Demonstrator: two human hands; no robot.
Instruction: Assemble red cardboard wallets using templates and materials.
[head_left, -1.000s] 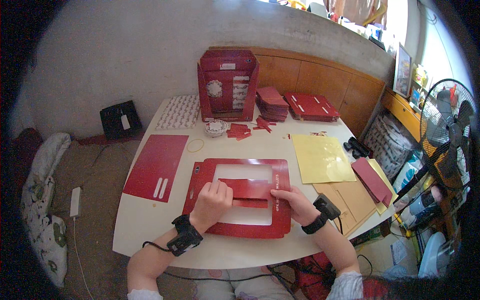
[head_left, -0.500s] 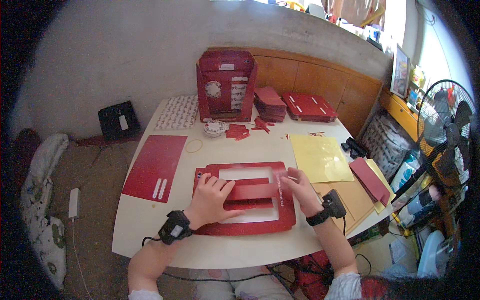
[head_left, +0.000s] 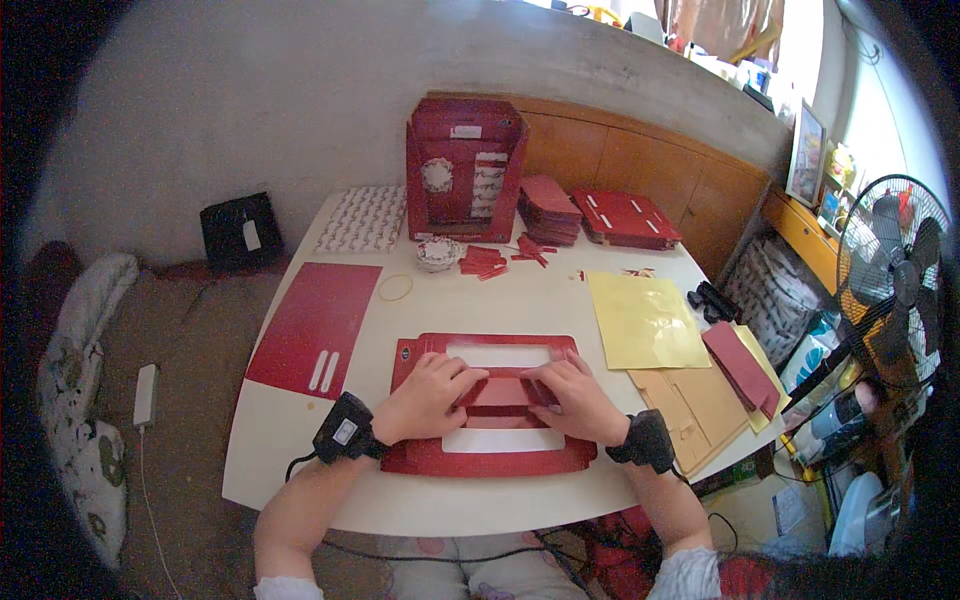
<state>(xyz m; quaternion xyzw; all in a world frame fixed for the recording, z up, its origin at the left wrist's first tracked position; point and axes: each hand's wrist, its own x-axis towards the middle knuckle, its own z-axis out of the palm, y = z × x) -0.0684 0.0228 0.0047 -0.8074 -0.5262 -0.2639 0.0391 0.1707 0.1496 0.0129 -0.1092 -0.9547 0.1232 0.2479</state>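
A red card frame [head_left: 490, 464] with a large rectangular window lies flat on the table right in front of me. Across that window sits a folded red card piece [head_left: 500, 392], its creases running left to right. My left hand [head_left: 424, 400] grips the left end of this piece, fingers bent over its edge. At the other end my right hand [head_left: 578, 400] does likewise, thumb and fingertips pinching the card. White shows through the window above and below the piece. The fingers hide both ends of the folded card.
A red sheet with two slots [head_left: 315, 325] lies at left. Behind stand a red display box [head_left: 467, 165], a stack of red cards [head_left: 550, 208] and stacked red panels [head_left: 627, 217]. Yellow sheets [head_left: 650, 320] and tan card [head_left: 700, 405] are at right, near a black fan [head_left: 900, 260].
My right hand has moved left and down from the frame's right side onto the folded card. My left hand has shifted slightly right, its fingers now bent at the card's end.
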